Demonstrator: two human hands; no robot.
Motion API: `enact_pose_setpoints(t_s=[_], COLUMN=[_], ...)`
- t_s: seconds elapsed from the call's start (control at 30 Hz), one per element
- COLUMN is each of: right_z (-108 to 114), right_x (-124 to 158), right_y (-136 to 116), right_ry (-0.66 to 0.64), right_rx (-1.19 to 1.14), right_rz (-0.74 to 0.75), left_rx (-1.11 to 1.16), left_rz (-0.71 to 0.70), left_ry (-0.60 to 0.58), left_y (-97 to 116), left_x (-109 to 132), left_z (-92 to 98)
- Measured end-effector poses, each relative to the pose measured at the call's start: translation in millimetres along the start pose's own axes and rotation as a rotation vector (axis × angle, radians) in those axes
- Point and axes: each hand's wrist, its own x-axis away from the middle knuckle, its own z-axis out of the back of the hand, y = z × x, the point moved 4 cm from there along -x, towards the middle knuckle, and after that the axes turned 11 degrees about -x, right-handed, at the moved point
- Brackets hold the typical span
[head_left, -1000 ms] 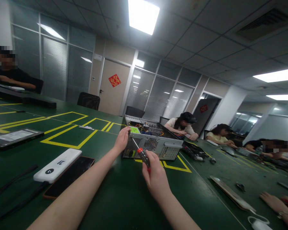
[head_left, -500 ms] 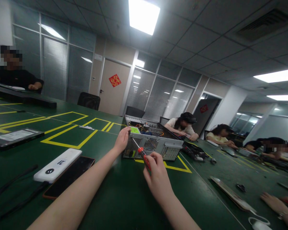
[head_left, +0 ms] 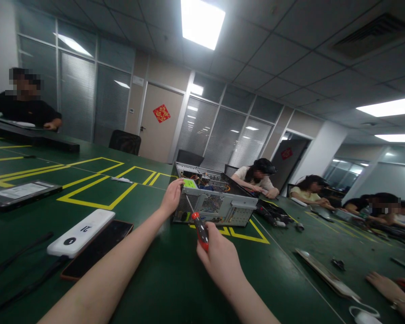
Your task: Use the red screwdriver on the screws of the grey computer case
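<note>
An open computer case (head_left: 238,204) lies on the green table, its silver rear panel facing me. Inside its left corner is the power supply (head_left: 189,183), with a bright green label. My left hand (head_left: 170,199) is closed on that corner, fingertips by the label. In my right hand (head_left: 222,253) is a screwdriver (head_left: 200,229) with a red and black handle, gripped low. Its thin shaft slants up and left to the panel's upper left part. Whether the tip sits in a screw is too small to tell.
A white power bank (head_left: 83,231) with a cable and a dark phone (head_left: 99,247) lie left of my forearm. Farther left is a hard drive (head_left: 23,193). Dark tools (head_left: 275,213) lie right of the case. Other people sit around; a co-worker's hand (head_left: 383,285) is at lower right.
My right hand has turned and shifted a little, bringing the screwdriver's handle left and down, more upright. The left hand and the case stay put. The person at far left leans rightward.
</note>
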Motion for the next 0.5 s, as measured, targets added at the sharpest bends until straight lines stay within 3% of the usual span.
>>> enact_pose_setpoints(t_s=[0.13,0.23,0.27,0.33,0.43,0.5], right_z=[3.2,1.1,-2.7,-17.6,-33.3,-37.7], right_x=[-1.4,-5.9,-7.2,-6.4,-2.1,0.6], right_y=[7.9,20.4,24.7,30.2,22.4,16.2], right_ry=[0.021,0.022,-0.012,-0.199,-0.441,-0.514], right_rx=[-0.150,-0.433,-0.596,-1.038,-1.706,-1.949], right_rz=[-0.117,-0.243,-0.302,-0.511,-0.745,-0.850], left_rx=[-0.004,-0.003,-0.001,0.005,0.009,0.008], left_rz=[0.002,0.000,-0.001,-0.003,-0.002,-0.002], left_ry=[-0.001,-0.006,-0.006,-0.005,-0.005,-0.007], left_y=[0.8,1.7,2.0,2.1,1.7,1.3], left_x=[-0.2,-0.8,-1.0,-1.4,-1.3,-0.9], left_z=[0.2,0.4,0.4,0.5,0.6,0.6])
